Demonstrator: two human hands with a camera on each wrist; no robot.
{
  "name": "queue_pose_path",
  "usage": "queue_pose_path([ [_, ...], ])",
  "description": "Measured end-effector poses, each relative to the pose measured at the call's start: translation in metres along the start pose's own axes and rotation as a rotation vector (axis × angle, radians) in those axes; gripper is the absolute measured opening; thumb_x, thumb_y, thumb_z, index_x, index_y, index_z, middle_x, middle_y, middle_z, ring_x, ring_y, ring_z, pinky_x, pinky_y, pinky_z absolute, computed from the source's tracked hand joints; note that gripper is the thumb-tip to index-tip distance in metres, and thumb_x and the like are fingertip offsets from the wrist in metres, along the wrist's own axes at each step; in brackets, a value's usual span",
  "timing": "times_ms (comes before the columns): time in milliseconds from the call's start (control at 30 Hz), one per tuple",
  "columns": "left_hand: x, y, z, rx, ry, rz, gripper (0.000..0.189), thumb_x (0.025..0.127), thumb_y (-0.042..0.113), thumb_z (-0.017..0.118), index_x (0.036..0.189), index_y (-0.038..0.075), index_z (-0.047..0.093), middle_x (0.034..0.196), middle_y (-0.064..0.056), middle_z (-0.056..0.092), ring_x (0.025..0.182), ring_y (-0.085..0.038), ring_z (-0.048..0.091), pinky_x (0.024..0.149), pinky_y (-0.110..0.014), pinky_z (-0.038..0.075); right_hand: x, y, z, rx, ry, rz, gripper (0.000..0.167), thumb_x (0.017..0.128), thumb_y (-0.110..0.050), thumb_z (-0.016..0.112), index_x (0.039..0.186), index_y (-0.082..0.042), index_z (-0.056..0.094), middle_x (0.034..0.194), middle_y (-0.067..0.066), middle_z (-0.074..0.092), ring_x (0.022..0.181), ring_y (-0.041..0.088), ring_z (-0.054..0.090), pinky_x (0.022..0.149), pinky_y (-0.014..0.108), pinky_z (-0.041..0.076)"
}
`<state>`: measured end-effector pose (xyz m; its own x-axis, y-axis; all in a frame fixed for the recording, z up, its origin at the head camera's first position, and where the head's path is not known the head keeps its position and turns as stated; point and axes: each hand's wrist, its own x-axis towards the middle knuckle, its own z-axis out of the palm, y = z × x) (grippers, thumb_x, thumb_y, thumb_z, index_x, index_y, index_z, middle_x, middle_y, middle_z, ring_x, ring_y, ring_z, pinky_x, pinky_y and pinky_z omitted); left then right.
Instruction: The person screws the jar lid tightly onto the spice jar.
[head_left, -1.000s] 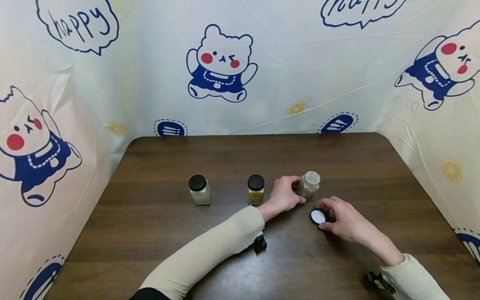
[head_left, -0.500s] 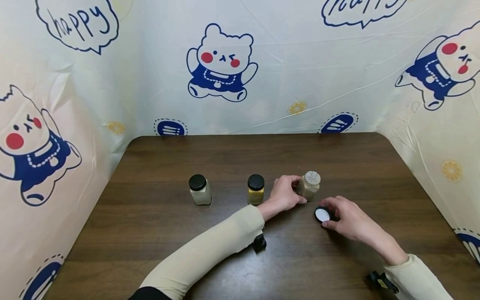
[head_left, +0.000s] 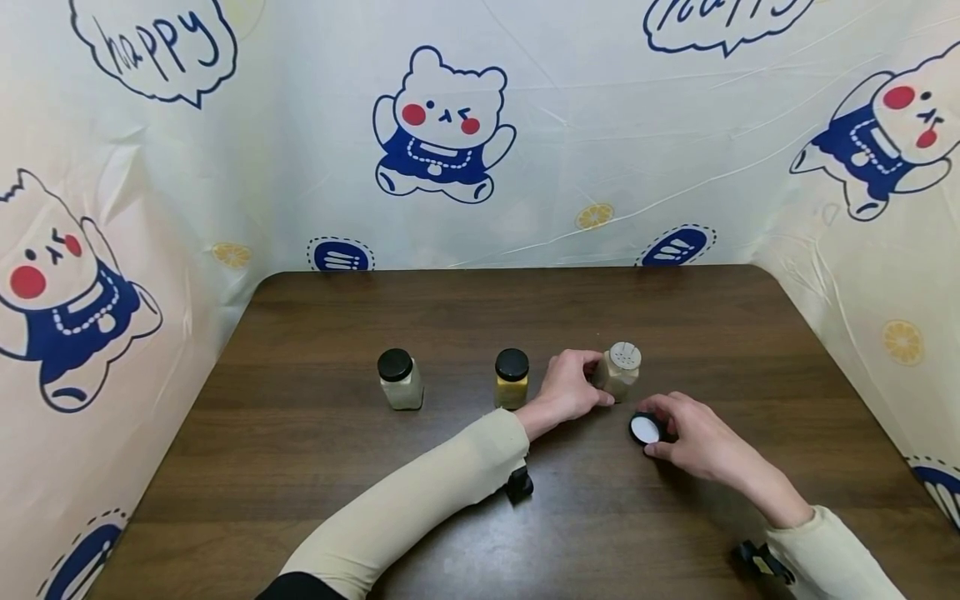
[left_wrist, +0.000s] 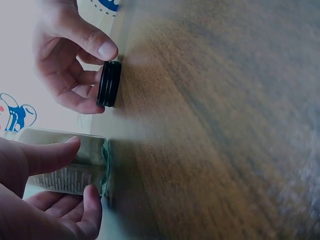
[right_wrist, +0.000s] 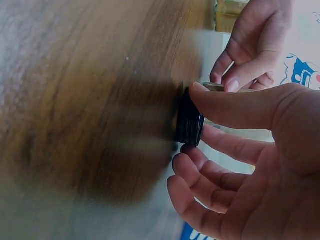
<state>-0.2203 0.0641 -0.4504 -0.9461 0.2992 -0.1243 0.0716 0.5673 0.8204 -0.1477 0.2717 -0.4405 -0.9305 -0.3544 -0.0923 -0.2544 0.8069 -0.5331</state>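
Note:
My left hand (head_left: 567,387) grips a glass shaker jar (head_left: 619,377) of pale powder. It stands upright on the table, its perforated top uncovered. In the left wrist view a printed label shows on the side of this jar (left_wrist: 65,162) between thumb and fingers. In front of it and to the right, my right hand (head_left: 693,437) pinches a black screw lid (head_left: 645,429) by its rim, the white inside facing up. Seen from the right wrist, the lid (right_wrist: 189,120) is close over the tabletop, thumb on one side and fingertips on the other.
Left of my left hand stands a jar of yellow powder (head_left: 512,392) with a black lid. Further left is a black-lidded jar of pale contents (head_left: 403,389). The brown wooden table (head_left: 315,467) ends at a printed curtain (head_left: 555,150) behind and on both sides.
Over the last second my right hand has shifted the black lid slightly right and away from the jar, then stopped. My left hand has kept its grip on the jar.

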Motion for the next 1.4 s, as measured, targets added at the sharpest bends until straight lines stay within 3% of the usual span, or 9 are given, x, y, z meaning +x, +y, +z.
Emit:
queue_pose_path([
  [367, 0.0, 0.0, 0.0, -0.004, 0.004, -0.01, 0.057, 0.079, 0.011, 0.096, 0.131, 0.014, 0.075, 0.118, 0.002, 0.076, 0.111, -0.011, 0.067, 0.097, -0.028, 0.052, 0.002, 0.0, -0.007, -0.005, 0.001, 0.02, 0.046, 0.082, -0.014, 0.091, 0.12, 0.0, 0.069, 0.105, 0.007, 0.065, 0.082, 0.019, 0.056, 0.068, 0.037, 0.047],
  [667, 0.001, -0.001, 0.0, -0.006, -0.004, -0.029, 0.057, 0.079, 0.011, 0.096, 0.132, 0.014, 0.075, 0.12, 0.001, 0.076, 0.113, -0.012, 0.067, 0.098, -0.03, 0.052, 0.005, -0.001, -0.014, 0.022, 0.031, 0.018, 0.046, 0.081, -0.011, 0.091, 0.119, -0.001, 0.068, 0.102, 0.006, 0.071, 0.089, 0.024, 0.067, 0.074, 0.043, 0.052],
  [1400, 0.001, -0.001, -0.001, -0.013, -0.008, -0.007, 0.056, 0.079, 0.01, 0.095, 0.13, 0.013, 0.075, 0.118, 0.001, 0.076, 0.111, -0.012, 0.068, 0.097, -0.03, 0.052, 0.011, -0.007, -0.027, 0.028, 0.105, 0.018, 0.047, 0.083, -0.007, 0.089, 0.123, 0.001, 0.067, 0.108, 0.013, 0.072, 0.095, 0.032, 0.07, 0.078, 0.049, 0.053],
])
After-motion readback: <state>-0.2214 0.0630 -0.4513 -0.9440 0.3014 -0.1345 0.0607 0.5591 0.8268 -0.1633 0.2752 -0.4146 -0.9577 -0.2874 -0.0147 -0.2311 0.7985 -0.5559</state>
